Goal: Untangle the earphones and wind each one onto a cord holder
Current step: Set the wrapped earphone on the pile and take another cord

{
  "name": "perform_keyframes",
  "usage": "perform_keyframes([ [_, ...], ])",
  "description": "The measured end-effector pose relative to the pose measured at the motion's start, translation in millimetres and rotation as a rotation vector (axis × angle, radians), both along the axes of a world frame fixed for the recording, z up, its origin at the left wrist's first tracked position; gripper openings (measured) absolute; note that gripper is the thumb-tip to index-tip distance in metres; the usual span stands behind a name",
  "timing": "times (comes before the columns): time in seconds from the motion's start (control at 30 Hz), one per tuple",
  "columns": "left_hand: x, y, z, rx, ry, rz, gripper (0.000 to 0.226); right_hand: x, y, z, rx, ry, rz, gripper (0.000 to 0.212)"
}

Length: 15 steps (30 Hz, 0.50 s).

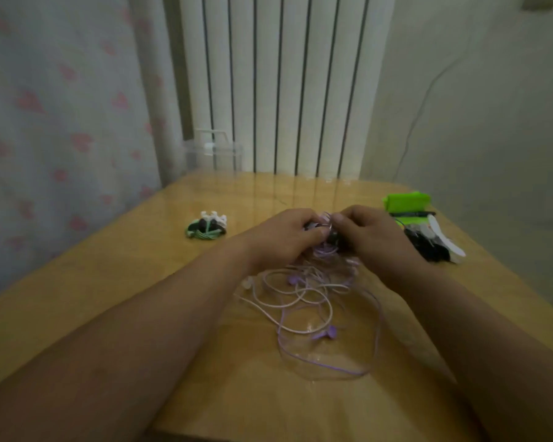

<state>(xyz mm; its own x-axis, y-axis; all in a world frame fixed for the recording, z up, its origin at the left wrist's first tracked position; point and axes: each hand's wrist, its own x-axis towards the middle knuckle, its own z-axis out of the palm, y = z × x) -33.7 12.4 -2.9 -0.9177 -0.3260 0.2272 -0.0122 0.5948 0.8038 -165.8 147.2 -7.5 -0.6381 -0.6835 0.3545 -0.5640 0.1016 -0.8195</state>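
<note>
On the table (109, 282), a wound holder (206, 229) lies left, the tangle (307, 301) centre, perhaps spare holders (428, 247) right, a box (213, 154) behind.

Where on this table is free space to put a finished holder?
Bare wood: the table's left side, nearer than the wound green earphones; the back strip before the radiator. Crowded: the middle, with the purple earphone tangle by the left hand and right hand, and the right edge by the green box.
</note>
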Motion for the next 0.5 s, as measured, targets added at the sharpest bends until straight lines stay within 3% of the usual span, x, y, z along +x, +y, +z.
perform_keyframes([
  [0.13, 14.9, -24.4, 18.1, -0.045, -0.022, 0.173, 0.023, 10.0, -6.0, 37.1, 0.116, 0.064, -0.005, 0.014],
  [0.3, 63.9, -74.9, -1.6, -0.192, 0.121, 0.565, 0.026, 23.9, -8.2, 49.7, 0.161, 0.314, 0.003, 0.016],
  [0.4, 82.6, -99.1, -29.6, -0.389, -0.019, 0.780, 0.031, 23.3, -20.9, 38.7, 0.079, 0.251, -0.005, 0.015],
  [0.5, 84.8, -101.6, -46.5, -0.482, -0.156, 0.841, 0.038, 20.8, -35.5, 22.0, 0.015, 0.168, -0.034, 0.015],
])
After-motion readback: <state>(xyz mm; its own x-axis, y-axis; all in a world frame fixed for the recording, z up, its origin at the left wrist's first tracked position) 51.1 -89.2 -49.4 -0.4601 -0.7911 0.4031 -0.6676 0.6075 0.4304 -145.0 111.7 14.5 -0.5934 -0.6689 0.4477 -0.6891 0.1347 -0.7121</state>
